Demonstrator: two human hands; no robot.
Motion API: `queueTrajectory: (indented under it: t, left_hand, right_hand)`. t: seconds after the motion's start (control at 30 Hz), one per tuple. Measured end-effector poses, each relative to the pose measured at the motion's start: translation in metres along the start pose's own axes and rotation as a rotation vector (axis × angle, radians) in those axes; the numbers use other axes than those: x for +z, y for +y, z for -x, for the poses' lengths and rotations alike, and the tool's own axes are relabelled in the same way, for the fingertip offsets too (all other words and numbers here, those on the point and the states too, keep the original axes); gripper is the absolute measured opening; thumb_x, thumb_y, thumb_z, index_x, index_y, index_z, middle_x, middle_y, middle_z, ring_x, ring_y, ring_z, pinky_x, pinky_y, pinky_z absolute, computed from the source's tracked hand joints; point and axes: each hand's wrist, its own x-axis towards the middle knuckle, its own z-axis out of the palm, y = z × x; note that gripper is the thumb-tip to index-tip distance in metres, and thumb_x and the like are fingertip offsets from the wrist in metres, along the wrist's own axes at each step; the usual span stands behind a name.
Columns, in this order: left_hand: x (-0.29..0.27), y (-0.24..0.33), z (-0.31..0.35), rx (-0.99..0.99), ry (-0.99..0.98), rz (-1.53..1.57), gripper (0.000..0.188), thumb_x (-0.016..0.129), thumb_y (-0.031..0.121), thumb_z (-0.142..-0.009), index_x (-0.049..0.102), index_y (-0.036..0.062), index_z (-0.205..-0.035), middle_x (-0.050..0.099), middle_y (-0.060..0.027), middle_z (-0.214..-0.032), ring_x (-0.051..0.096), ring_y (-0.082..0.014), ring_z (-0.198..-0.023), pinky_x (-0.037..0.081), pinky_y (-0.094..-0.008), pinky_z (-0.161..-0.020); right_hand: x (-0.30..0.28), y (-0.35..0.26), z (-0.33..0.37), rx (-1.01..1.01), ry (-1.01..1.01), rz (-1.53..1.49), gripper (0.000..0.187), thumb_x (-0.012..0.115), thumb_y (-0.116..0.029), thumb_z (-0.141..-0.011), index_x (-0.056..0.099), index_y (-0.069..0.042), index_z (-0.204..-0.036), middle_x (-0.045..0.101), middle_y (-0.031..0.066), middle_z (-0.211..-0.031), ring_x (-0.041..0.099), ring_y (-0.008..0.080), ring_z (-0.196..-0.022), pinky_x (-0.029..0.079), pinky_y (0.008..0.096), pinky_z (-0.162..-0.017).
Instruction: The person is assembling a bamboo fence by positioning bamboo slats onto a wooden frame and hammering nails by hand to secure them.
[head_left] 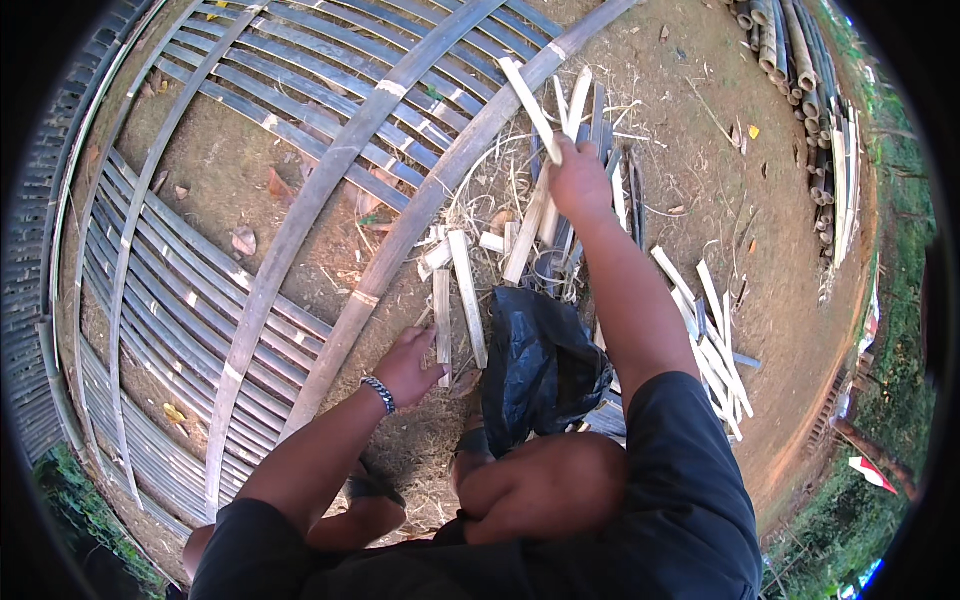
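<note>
My right hand [580, 182] is closed around a pale split-bamboo strip [530, 105], raised over a heap of strips and thin shavings. Low on the left, my left hand [408, 366] has its thumb and fingers apart. Its thumb tip meets the lower end of a short bamboo piece [442, 315] lying on the dirt. Beside that piece lies a longer pale bamboo slat [467, 298]. A black plastic sheet [535, 350] drapes in front of my knee, below the heap. Dark bamboo lengths [550, 262] show partly under the pale strips.
A large lattice of bamboo slats [330, 180] spreads over the ground on the left. More pale strips [712, 345] lie loose to the right of my right arm. Bamboo poles [790, 60] are stacked at the far right. A red and white flag [872, 474] stands near greenery.
</note>
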Motion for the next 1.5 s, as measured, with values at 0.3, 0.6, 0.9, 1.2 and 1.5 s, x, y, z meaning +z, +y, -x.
queueTrajectory:
  t: [0.3, 0.6, 0.9, 1.2, 1.5]
  left_hand:
    - [-0.008, 0.004, 0.006, -0.076, 0.069, 0.187, 0.054, 0.073, 0.030, -0.094, 0.058, 0.0028, -0.138, 0.057, -0.0194, -0.133, 0.068, -0.0289, -0.105, 0.055, -0.0382, -0.094]
    - [-0.024, 0.038, -0.016, -0.052, 0.088, 0.262, 0.044, 0.074, 0.024, -0.093, 0.063, 0.0031, -0.131, 0.067, -0.0144, -0.112, 0.069, -0.0247, -0.096, 0.056, -0.0366, -0.086]
    - [-0.025, 0.057, -0.031, -0.039, 0.067, 0.357, 0.043, 0.074, 0.020, -0.096, 0.062, 0.0016, -0.132, 0.068, -0.0102, -0.113, 0.067, -0.0167, -0.099, 0.055, -0.0316, -0.088]
    - [-0.026, 0.076, -0.031, -0.208, -0.070, 1.020, 0.041, 0.061, 0.027, -0.105, 0.059, -0.0017, -0.134, 0.069, -0.0098, -0.114, 0.068, -0.0160, -0.097, 0.057, -0.0310, -0.081]
    - [-0.026, 0.015, 0.011, -0.428, -0.003, 0.914, 0.031, 0.059, 0.026, -0.106, 0.063, 0.0017, -0.125, 0.068, -0.0034, -0.095, 0.065, -0.0102, -0.080, 0.053, -0.0272, -0.068]
  right_hand:
    - [-0.018, 0.070, 0.020, -0.049, 0.358, 0.001, 0.057, 0.064, -0.032, -0.097, 0.049, -0.011, -0.148, 0.065, 0.0199, -0.117, 0.066, 0.0403, -0.107, 0.053, 0.0498, -0.095]
    - [0.032, -0.016, 0.133, -0.122, -0.042, -0.025, 0.076, 0.077, -0.038, -0.085, 0.047, -0.007, -0.147, 0.043, 0.0209, -0.144, 0.050, 0.0405, -0.130, 0.048, 0.0453, -0.107]
    - [0.036, 0.003, 0.147, 0.162, -0.177, -0.289, 0.046, 0.071, -0.024, -0.084, 0.059, -0.003, -0.124, 0.066, 0.0188, -0.107, 0.068, 0.0431, -0.097, 0.055, 0.0483, -0.090]
    - [0.039, -0.021, 0.230, 0.014, -0.644, -1.509, 0.015, 0.060, 0.002, -0.095, 0.058, -0.003, -0.109, 0.071, 0.0055, -0.090, 0.070, 0.0142, -0.082, 0.056, 0.0289, -0.074]
    - [0.027, 0.013, 0.159, 0.148, -0.187, -0.742, 0.020, 0.076, -0.017, -0.091, 0.069, -0.003, -0.102, 0.073, 0.0060, -0.093, 0.068, 0.0140, -0.086, 0.054, 0.0316, -0.080]
